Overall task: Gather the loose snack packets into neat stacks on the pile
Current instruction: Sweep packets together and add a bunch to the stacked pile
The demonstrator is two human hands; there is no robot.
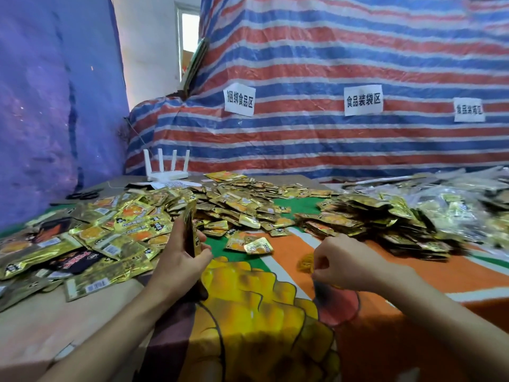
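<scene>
Left hand [181, 255]: grips a stack [190, 227] of gold packets, stood on edge, thumb on the near side and fingers wrapped round the far side. Held above the cloth [275, 321], just in front of the left heap [96, 238].

Right hand [347, 261]: palm down, fingers curled toward the cloth, tips just beside a small yellow clump of bands [304, 263]. Cannot tell whether pinching a band or only touching the clump.

Packets [234, 202]: strewn in loose heaps across the back of the table. Larger ones jumbled in the left heap, small ones in the middle, and a darker right heap [380, 219] in overlapping layers. Loose pair [249, 245] flat on the cloth between the hands, apart from the heaps.

Cloth: orange, green and yellow print, bare in front of both forearms.

Far right: clear bags [454, 205], blurred.

Back left on the table: white router [168, 172], four antennas upright.

Behind: striped tarp [330, 51] in red, blue and white, with three white labels [363, 100] stuck on. Blue sheet [41, 106] hanging at left.
</scene>
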